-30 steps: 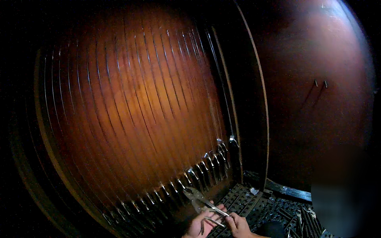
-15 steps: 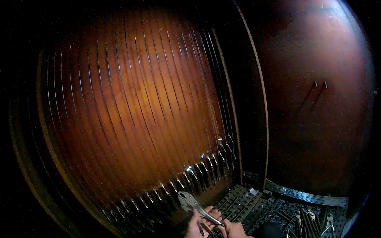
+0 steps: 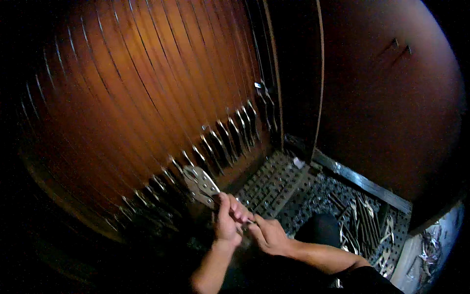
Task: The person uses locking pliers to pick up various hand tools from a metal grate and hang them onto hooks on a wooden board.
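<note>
Large silver locking pliers (image 3: 200, 184) are in my hands in front of the wall, jaws toward the upper left. My left hand (image 3: 229, 219) is wrapped round their handles just behind the jaw head. With closed fingers, my right hand (image 3: 269, 236) grips the rear end of the handles, close against the left fingers. The handle end itself is mostly hidden by the fingers. Just beyond the jaws, a slanting row of similar locking pliers (image 3: 211, 145) hangs at the lower ends of thin upright metal strips (image 3: 132, 59).
A curved rusty-brown wall (image 3: 93, 122) fills the left. Below lies a perforated metal floor (image 3: 267, 174) with several loose pliers and dark rods (image 3: 367, 220) at right. A bundle of metal strips (image 3: 362, 181) runs along the right wall's foot. My dark-clothed knee (image 3: 320, 232) is beside the tools.
The view has tilted down, so wall and floor sit higher and both forearms show. My left fingers, partly spread before, have closed round the pliers' handles. My right hand stays at the handle end.
</note>
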### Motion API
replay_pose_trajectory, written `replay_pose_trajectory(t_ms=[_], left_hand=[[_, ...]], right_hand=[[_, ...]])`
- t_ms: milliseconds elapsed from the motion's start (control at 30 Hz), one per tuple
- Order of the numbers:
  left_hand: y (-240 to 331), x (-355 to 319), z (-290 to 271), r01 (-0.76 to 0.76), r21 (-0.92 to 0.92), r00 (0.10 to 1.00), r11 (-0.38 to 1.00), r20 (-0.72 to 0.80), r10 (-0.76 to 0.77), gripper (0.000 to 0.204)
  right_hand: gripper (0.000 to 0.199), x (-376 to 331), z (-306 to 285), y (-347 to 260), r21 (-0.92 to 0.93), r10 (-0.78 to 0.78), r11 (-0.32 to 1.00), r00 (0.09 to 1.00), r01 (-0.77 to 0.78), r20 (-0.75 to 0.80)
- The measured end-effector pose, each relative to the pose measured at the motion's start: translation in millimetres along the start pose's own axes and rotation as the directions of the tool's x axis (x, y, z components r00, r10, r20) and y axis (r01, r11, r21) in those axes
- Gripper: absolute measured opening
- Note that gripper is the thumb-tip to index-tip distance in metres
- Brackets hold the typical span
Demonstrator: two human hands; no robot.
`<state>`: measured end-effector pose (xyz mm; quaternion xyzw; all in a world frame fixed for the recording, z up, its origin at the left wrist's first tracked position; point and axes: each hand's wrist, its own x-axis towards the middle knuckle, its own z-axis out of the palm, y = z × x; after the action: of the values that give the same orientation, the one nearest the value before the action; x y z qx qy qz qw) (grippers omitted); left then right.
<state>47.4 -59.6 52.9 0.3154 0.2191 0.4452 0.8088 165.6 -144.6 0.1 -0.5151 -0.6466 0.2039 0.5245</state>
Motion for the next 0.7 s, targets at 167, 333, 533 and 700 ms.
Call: replay_pose_trajectory(t_ms=[167,333,533,700], left_hand=[[3.5,-30.9,8.4,-0.105,0.389,0.994,0.915,0.002,0.113,0.023],[-9.8,-37.1,-13.3,-0.086,0.358,0.996,0.93,0.035,0.079,0.019],[2.1,-30.1,-26.5,-0.134,0.694,0.99,0.708,0.063,0.127,0.024],[-2.7,-22.0,-31.7,-0.255,0.667,0.966,0.7,0.209,0.152,0.023]], right_hand=[[0.019,-4.1,-9.3,3.5,-0.145,0.04,0.987,0.985,-0.064,-0.166],[0.024,-7.4,-10.7,25.2,-0.347,-0.26,0.911,0.963,0.222,-0.067],[0.02,1.2,-14.5,24.2,-0.403,-0.223,0.906,0.954,0.128,-0.198],[0.046,-2.1,-24.5,25.2,0.025,-0.039,0.999,0.986,0.044,-0.164]])
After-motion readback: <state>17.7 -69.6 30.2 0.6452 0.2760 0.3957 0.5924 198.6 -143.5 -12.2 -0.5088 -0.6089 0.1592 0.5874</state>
